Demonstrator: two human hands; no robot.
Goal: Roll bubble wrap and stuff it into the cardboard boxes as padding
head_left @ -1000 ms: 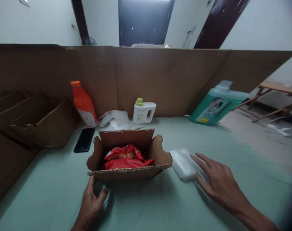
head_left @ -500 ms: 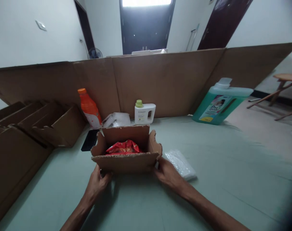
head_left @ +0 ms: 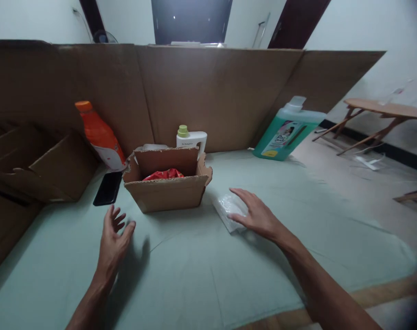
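An open cardboard box (head_left: pixel 167 185) sits on the pale green desk (head_left: pixel 208 275), its 4 flaps turned up, and a red packet (head_left: pixel 163 174) lies inside it, only its crumpled top showing above the front wall. Just right of the box, apart from it, lies a clear bubble-wrap pouch (head_left: pixel 227 208); the right hand (head_left: pixel 256 215) rests flat on top of it, fingers (head_left: pixel 239 195) spread and laid over the plastic rather than curled around it. The left hand (head_left: pixel 114 236) hovers in front of the box's left corner, palm turned inward, fingers loosely spread and holding nothing, near the box but not touching it. Behind the box stands a small white bottle (head_left: pixel 191 137) with a green cap, and to its left an orange bottle (head_left: pixel 100 137) leans against the tall cardboard wall (head_left: pixel 211 91) that runs across the back of the desk. A black phone (head_left: pixel 107 188) lies flat beside the orange bottle's base. At the far right stands a large green jug (head_left: pixel 286 130) with a printed label, too blurred to read. Stacked folded cardboard (head_left: pixel 33 160) fills the left edge. Beyond the wall are white room walls, a dark doorway (head_left: pixel 191 20) and a wooden table (head_left: pixel 383 112) on the floor to the right.
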